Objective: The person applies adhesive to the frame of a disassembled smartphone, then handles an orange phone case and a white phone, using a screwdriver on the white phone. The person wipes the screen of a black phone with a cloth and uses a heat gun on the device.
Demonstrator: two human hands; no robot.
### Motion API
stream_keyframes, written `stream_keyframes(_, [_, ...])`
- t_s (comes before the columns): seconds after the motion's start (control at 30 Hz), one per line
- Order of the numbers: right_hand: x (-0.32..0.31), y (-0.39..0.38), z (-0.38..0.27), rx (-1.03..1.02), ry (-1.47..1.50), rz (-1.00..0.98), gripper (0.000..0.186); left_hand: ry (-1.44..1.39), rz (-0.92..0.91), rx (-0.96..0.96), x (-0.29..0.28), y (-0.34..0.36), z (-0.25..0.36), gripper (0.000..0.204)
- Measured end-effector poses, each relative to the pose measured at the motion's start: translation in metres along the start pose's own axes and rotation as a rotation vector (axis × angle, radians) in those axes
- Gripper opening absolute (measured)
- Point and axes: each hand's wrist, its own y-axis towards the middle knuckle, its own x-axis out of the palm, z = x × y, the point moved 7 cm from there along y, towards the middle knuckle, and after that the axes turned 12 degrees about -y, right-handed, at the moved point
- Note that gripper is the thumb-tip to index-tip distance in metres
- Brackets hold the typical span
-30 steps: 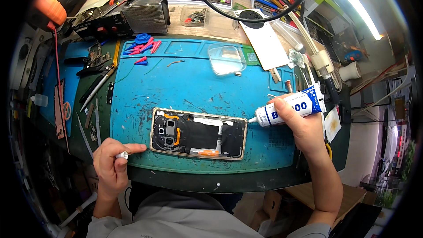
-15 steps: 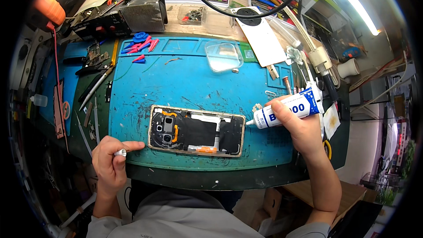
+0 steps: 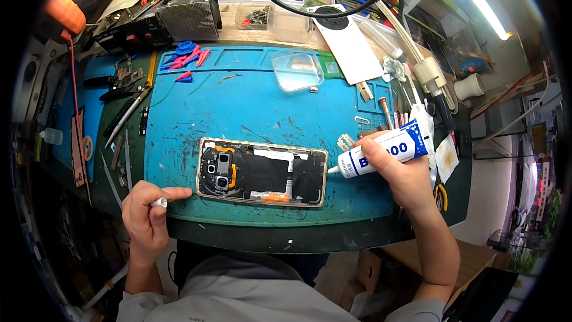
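An opened phone (image 3: 262,173) lies across the blue mat (image 3: 250,107), its camera section at the left and black inner panels exposed. My right hand (image 3: 399,173) grips a white and blue glue tube (image 3: 387,148), tilted so its thin nozzle (image 3: 332,170) is at the phone's right short edge. My left hand (image 3: 148,217) holds a small white cap (image 3: 159,202) in curled fingers, with the index finger stretched toward the phone's lower left corner.
Pink and blue cone pieces (image 3: 190,59), a clear plastic box (image 3: 298,71) and a white panel (image 3: 344,48) lie behind. Tweezers and knives (image 3: 125,125) are at left. A soldering handle (image 3: 435,83), paper scrap (image 3: 447,161) and small tools are at right. A black cable loop hangs overhead.
The view has shifted slightly, moving the bench up and left in the picture. The nozzle has travelled a little nearer me along the phone's right edge. Both hands keep their holds.
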Motion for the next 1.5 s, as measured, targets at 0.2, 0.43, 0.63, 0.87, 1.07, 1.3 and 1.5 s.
stream_keyframes(0.2, [0.001, -0.004, 0.004, 0.001, 0.02, -0.015, 0.024, -0.007, 0.009, -0.007, 0.0, -0.002, -0.001, 0.032])
stream_keyframes(0.43, [0.003, -0.008, 0.004, 0.031, 0.044, -0.056, 0.026, -0.006, 0.005, -0.006, 0.0, -0.002, -0.002, 0.032])
stream_keyframes(0.63, [0.004, -0.01, 0.004, 0.03, 0.055, -0.059, 0.025, -0.021, 0.01, -0.007, 0.0, -0.003, -0.004, 0.031])
stream_keyframes(0.87, [0.006, -0.014, 0.006, 0.037, 0.042, -0.083, 0.024, -0.015, 0.01, -0.007, 0.0, -0.002, -0.003, 0.031])
stream_keyframes(1.07, [0.006, -0.018, 0.005, 0.069, 0.018, -0.105, 0.023, -0.01, 0.005, -0.007, 0.0, -0.002, -0.002, 0.03])
stream_keyframes(1.3, [0.008, -0.022, 0.003, 0.01, -0.017, -0.068, 0.018, -0.018, 0.006, -0.014, 0.0, -0.003, -0.003, 0.029])
stream_keyframes(1.5, [0.01, -0.026, 0.002, 0.015, -0.017, -0.092, 0.016, -0.003, 0.005, -0.012, -0.001, -0.002, -0.003, 0.03])
